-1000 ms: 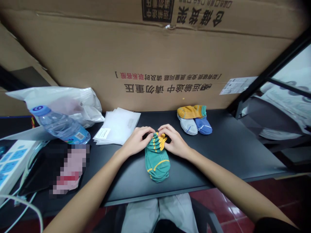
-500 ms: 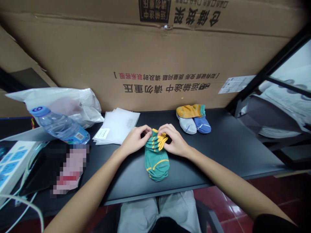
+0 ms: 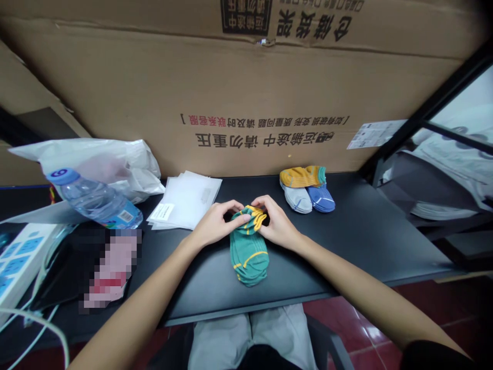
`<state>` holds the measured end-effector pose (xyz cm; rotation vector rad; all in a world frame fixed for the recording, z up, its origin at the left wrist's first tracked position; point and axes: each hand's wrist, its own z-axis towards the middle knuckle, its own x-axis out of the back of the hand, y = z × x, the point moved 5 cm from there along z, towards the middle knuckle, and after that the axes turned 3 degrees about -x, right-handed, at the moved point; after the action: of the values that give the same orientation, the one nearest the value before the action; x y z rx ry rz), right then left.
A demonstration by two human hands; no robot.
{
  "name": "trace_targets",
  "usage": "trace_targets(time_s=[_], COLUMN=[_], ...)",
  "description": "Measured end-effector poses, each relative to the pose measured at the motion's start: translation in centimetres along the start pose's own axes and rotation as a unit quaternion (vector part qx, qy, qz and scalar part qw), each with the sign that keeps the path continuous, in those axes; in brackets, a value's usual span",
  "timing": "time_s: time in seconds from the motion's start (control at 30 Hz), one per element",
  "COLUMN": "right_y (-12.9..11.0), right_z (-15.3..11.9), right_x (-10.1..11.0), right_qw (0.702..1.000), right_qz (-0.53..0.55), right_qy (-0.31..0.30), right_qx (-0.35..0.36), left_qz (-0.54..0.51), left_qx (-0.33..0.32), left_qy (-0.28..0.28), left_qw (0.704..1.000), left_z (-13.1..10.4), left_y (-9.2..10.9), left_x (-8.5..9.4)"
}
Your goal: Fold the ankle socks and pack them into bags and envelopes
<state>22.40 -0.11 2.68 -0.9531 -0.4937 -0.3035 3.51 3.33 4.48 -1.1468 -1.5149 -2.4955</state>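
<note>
A stack of green socks with yellow cuffs and yellow stripes lies on the black table in front of me. My left hand grips the cuff end from the left, its thumb lying across the top of the stack. From the right, my right hand pinches the bunched yellow cuffs between thumb and fingers. The toe ends point towards me and rest flat. Farther back on the right are yellow socks laid across grey socks and blue socks.
White plastic sleeves are piled left of my hands. A water bottle leans against a white plastic bag. A power strip with cables lies at far left. Behind the table stands a large cardboard box.
My left thumb has slid right and down over the socks' cuff end, and its fingers have moved behind the cuffs. The cuffs are now bunched closer to my right hand.
</note>
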Motion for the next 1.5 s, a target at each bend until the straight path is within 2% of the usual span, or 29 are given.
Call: trace_targets(time_s=[0.07,0.17,0.23,0.3,0.47,0.67,0.77,0.87,0.97,1.07,1.17,1.3,1.5], right_y=[-0.6,-1.6,-2.1,-2.2,-1.4,-0.1,1.0,1.7,2.1,2.1,1.9,1.6,0.8], right_z=[0.1,0.1,0.1,0.1,0.4,0.5,0.3,0.3,0.5,0.5,0.7,0.7,0.7], right_x=[0.3,0.4,0.4,0.5,0.7,0.3,0.0,-0.4,-0.6,-0.8,-0.7,-0.4,-0.4], right_qw=[1.000,0.997,0.995,0.995,0.999,0.996,0.991,0.981,0.953,0.918,0.906,0.903,0.893], right_qz=[-0.001,-0.015,-0.023,-0.016,0.029,0.064,0.087,0.128,0.219,0.303,0.343,0.359,0.379], right_qy=[-0.003,-0.047,-0.071,-0.070,0.028,0.054,0.042,0.010,-0.019,-0.035,-0.004,0.031,0.001], right_qx=[0.028,0.063,0.072,0.071,0.022,-0.040,-0.098,-0.148,-0.207,-0.252,-0.250,-0.236,-0.243], left_qz=[-0.003,-0.003,0.007,0.012,0.011,-0.011,-0.030,-0.120,-0.239,-0.282,-0.245,-0.202,-0.203], left_qx=[0.000,0.005,0.006,0.007,0.017,0.015,0.025,0.053,0.081,0.087,0.077,0.076,0.111], left_qy=[0.000,0.004,0.008,0.011,0.009,-0.012,-0.006,0.002,0.010,0.020,0.012,-0.035,-0.061], left_qw=[1.000,1.000,1.000,1.000,1.000,1.000,0.999,0.991,0.968,0.955,0.966,0.976,0.971], left_z=[0.0,0.1,0.1,0.1,0.1,-0.1,0.0,0.2,0.5,0.6,0.6,0.3,0.1], left_y=[-0.1,-0.4,-0.6,-0.7,-0.5,0.1,-0.2,-0.7,-1.1,-1.1,-1.0,-1.3,-1.4], left_x=[-0.1,-0.1,-0.1,0.0,0.1,-0.1,-0.3,-0.5,-0.6,-0.5,-0.4,-1.1,-1.7])
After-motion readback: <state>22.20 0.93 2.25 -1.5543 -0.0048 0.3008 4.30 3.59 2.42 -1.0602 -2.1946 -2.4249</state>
